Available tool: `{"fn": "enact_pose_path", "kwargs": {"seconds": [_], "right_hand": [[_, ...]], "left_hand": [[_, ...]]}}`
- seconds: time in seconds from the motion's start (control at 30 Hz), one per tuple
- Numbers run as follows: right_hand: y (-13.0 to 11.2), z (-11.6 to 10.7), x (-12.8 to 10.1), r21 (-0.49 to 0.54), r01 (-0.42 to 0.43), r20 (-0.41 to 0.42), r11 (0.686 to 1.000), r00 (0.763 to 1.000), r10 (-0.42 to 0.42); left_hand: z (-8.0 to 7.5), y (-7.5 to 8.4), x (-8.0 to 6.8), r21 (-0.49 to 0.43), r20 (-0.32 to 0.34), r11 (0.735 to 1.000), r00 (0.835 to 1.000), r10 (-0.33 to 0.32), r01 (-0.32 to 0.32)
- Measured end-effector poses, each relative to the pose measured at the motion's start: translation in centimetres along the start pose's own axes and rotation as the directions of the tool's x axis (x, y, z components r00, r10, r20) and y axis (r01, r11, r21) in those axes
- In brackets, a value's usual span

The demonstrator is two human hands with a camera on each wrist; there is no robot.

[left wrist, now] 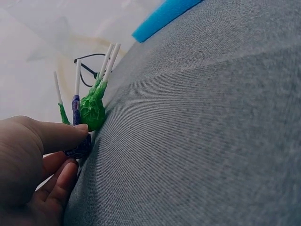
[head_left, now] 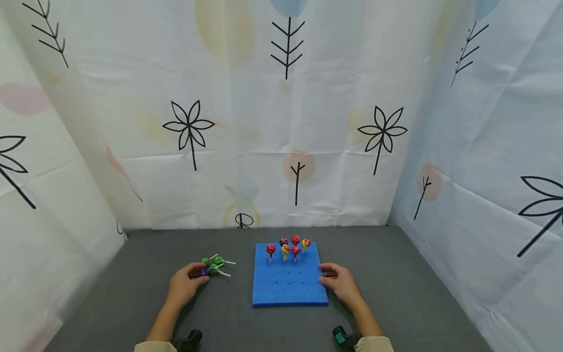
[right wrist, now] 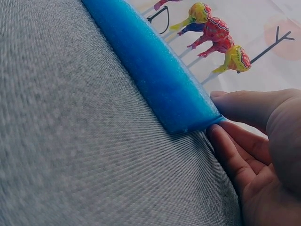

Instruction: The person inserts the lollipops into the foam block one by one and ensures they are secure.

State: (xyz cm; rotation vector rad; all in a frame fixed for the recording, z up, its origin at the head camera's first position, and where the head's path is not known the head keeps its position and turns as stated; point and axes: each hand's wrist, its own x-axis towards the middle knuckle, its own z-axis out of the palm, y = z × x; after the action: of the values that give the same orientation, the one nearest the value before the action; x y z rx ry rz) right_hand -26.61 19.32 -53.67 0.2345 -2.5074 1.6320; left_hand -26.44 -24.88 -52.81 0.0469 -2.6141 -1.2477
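Observation:
My left hand pinches a purple-wrapped lollipop between thumb and fingers, its white stick pointing up in the left wrist view. Right beside it lie several green-wrapped lollipops, on the grey table left of the board. A blue foam board with rows of small holes lies flat. Several lollipops stand upright in its back rows, among them a red one and a yellow one. On the board's right edge, my right hand grips with the thumb above and fingers at the side.
The grey table runs back to a white patterned curtain that encloses the back and both sides. A dark wrist strap shows at the left wrist, and another at the right.

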Motion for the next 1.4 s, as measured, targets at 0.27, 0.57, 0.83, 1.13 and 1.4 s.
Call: {"fn": "enact_pose_path", "kwargs": {"seconds": [0.27,0.57,0.83,1.13,1.4], "right_hand": [[0.06,0.05,0.06,0.01,-0.013,0.002,1.0,1.0,0.013],[0.06,-0.1,0.17,0.003,-0.012,0.005,1.0,1.0,0.012],[0.08,-0.12,0.09,-0.003,0.0,0.007,1.0,1.0,0.0],[0.2,-0.19,0.01,-0.026,0.038,0.015,0.999,0.999,-0.038],[0.08,-0.1,0.04,-0.024,0.014,0.007,1.0,1.0,-0.014]], "left_hand": [[0.11,-0.21,0.03,-0.002,0.0,1.0,1.0,0.005,-0.005],[0.17,-0.13,0.11,0.004,-0.005,1.0,1.0,0.005,-0.005],[0.27,-0.11,0.01,0.001,-0.011,1.0,1.0,-0.002,0.002],[0.25,-0.18,0.05,0.003,-0.005,1.0,1.0,-0.009,0.009],[0.39,-0.2,-0.05,0.017,-0.031,1.0,1.0,-0.002,0.002]]}}
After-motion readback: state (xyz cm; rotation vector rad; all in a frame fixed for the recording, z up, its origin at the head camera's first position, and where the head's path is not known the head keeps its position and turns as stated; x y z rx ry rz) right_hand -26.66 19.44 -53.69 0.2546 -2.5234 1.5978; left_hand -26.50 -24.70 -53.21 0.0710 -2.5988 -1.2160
